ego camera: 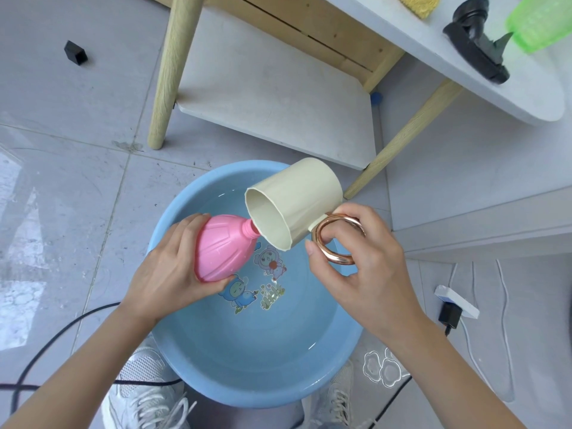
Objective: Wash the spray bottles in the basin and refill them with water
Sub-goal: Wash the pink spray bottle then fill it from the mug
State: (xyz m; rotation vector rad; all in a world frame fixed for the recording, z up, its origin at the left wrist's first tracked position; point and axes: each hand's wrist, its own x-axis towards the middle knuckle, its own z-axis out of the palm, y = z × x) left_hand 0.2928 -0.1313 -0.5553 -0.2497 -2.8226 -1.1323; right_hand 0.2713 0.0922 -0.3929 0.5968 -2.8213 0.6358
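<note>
My left hand (168,269) grips a pink spray bottle (223,247) without its spray head, tilted with its open neck pointing up and right. My right hand (359,261) holds a cream cup (294,202) by its copper ring handle (335,239), tipped so its rim meets the bottle's neck. Both are over a blue basin (173,230) on the floor, which holds shallow water and shows cartoon stickers on its bottom. A green bottle (540,23) and a black spray head (475,38) lie on the white table top at upper right.
A wooden table leg (171,72) and a lower white shelf (278,97) stand just behind the basin. A black cable (55,335) crosses the floor at left. A white power strip with a black plug (453,305) lies at right. My shoes (148,394) flank the basin's near edge.
</note>
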